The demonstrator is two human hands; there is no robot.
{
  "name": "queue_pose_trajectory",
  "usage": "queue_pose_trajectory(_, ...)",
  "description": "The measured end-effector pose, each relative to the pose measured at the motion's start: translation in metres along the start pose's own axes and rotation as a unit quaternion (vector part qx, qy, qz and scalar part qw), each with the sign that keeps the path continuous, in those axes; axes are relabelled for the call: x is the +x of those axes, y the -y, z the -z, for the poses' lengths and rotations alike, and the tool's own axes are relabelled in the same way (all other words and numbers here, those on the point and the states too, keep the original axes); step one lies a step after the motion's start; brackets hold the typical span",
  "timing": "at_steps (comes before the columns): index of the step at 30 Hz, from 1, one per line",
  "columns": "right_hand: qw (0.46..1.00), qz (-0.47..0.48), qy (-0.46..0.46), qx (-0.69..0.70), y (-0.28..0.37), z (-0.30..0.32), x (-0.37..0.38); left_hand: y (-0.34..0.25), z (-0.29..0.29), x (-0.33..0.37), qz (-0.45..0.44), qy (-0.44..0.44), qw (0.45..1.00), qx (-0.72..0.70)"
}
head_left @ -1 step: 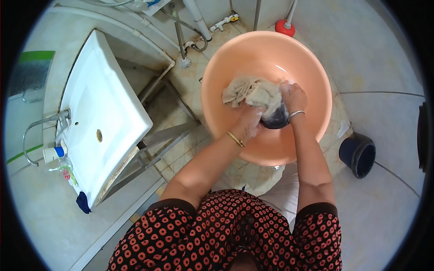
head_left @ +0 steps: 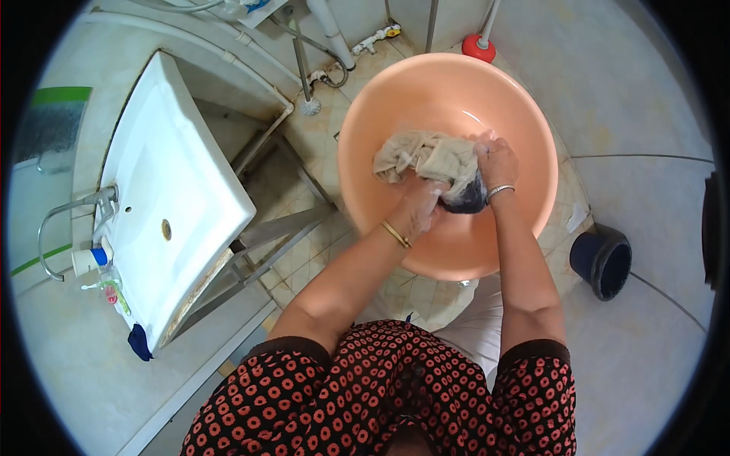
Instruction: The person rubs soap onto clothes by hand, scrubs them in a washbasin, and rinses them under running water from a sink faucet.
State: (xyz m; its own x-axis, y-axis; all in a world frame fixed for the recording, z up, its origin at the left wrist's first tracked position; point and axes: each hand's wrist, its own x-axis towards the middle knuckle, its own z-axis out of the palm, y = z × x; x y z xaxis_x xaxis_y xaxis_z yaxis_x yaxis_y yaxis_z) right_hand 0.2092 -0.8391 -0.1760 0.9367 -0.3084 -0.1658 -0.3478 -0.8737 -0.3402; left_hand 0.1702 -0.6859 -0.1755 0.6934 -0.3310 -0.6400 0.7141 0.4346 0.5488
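- The tiled floor [head_left: 308, 262] runs under everything, its tiles stained brownish in places.
- The peach tub [head_left: 411, 91], wide and round, takes up the middle, with the person's forearms reaching in over its near rim.
- The white sink [head_left: 182, 159] sits to the left of the tub, well apart from it, its basin tapering to a corner at the near end.
- The dark bucket [head_left: 585, 254] is beyond the tub's right rim, near it but not touching.
- The cloth [head_left: 445, 161] lies bunched inside the tub, well clear of the far rim, pale for the most part with a dark portion on the near side; whether it is one piece or two I cannot tell.
- The tap [head_left: 105, 199] rises from the sink's left edge.
- The left hand [head_left: 422, 201] is closed on the near side of the cloth, by the dark portion; some fingertips are hidden in the folds.
- The right hand [head_left: 498, 161] grips the cloth's right side, fingers curled in with little gap.
- A blue-and-white cup [head_left: 86, 261] is at the sink's left edge, below the tap.
- A navy rag [head_left: 139, 342] hangs at the sink's near corner.
- A gold bangle [head_left: 397, 234] circles the left wrist, a silver bangle [head_left: 500, 188] the right.
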Motion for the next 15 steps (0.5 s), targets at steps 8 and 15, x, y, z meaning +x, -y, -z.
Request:
queue_pose_trajectory(8, 0.992, 0.020, 0.086, 0.093, 0.011, -0.040, -0.009, -0.039, 0.011, -0.001, 0.153, 0.086, 0.982, -0.075)
queue_pose_trajectory(15, 0.989, 0.088, -0.071, 0.096, 0.054, -0.032, -0.050, -0.019, 0.037, 0.005, 0.196, 0.174, 0.958, -0.116)
